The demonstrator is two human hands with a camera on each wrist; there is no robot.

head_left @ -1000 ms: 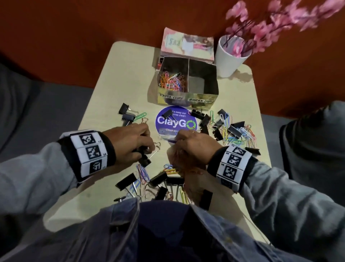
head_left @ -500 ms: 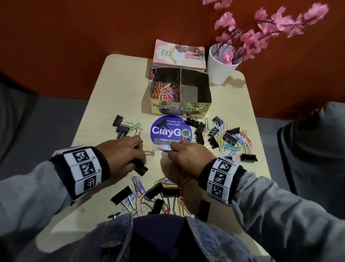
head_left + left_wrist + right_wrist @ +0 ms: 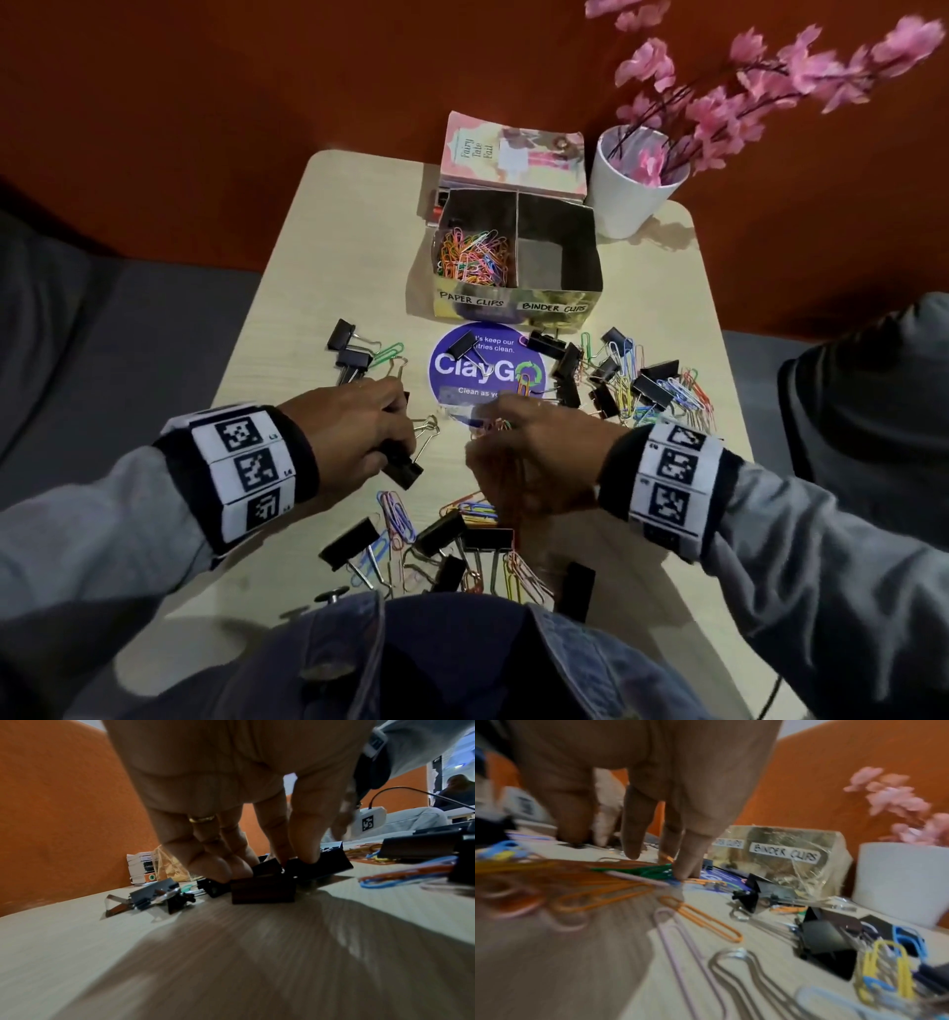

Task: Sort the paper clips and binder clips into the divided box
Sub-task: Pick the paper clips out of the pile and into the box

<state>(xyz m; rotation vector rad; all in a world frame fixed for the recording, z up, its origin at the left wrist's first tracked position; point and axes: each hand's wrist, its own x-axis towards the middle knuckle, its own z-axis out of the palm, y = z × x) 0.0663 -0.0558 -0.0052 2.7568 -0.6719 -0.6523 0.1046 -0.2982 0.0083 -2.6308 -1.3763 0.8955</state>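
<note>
The divided box (image 3: 513, 304) stands mid-table; its left cell, labelled PAPER CLIPS, holds coloured paper clips (image 3: 472, 257), and the BINDER CLIPS cell (image 3: 557, 252) looks bare. My left hand (image 3: 359, 431) curls its fingers (image 3: 226, 870) down around black binder clips (image 3: 262, 888), one of which sticks out below the hand (image 3: 403, 470). My right hand (image 3: 534, 452) is at the near edge of the purple sticker (image 3: 482, 370). Its fingertips (image 3: 687, 870) press and gather a bunch of orange and green paper clips (image 3: 628, 874).
A heap of binder and paper clips (image 3: 642, 385) lies to the right, another (image 3: 436, 545) near my body, and a few binder clips (image 3: 349, 349) to the left. Behind the box are a pink book (image 3: 513, 154) and a white pot (image 3: 631, 195) of pink flowers.
Both hands have edged a little away from me. The right hand's fingertips have reached the sticker's near edge. The left hand still grips its binder clips.
</note>
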